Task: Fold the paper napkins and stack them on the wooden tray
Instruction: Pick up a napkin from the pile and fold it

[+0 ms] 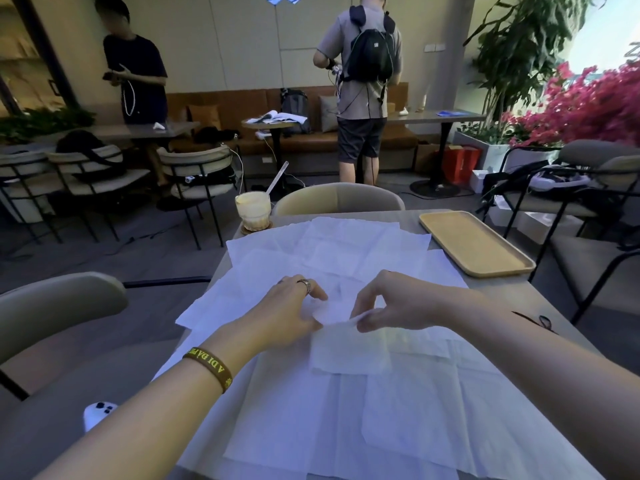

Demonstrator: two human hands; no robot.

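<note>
Left hand (298, 308) and right hand (386, 306) pinch one napkin (346, 355) by its edge to fold it, wooden tray (474, 244) waiting beyond the right.

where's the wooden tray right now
In the head view, the wooden tray lies at the far right of the table, beside the spread paper napkins and beyond the right hand.
</note>
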